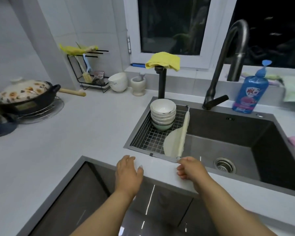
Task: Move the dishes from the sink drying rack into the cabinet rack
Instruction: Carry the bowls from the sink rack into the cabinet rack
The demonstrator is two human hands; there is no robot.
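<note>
Sitting in the wire rack (153,137): stacked white bowls (163,110), bottom one pale green.

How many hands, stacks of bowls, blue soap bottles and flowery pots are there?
Hands: 2 (left hand, right hand)
Stacks of bowls: 1
Blue soap bottles: 1
Flowery pots: 1
Total: 5

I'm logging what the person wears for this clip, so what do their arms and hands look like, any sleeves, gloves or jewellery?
Both forearms are bare as far as the frame shows: no sleeves in view. The left hand and right hand wear no gloves, and no rings, watch or bracelet show. The left hand's fingers have fairly long, pale nails.
</note>
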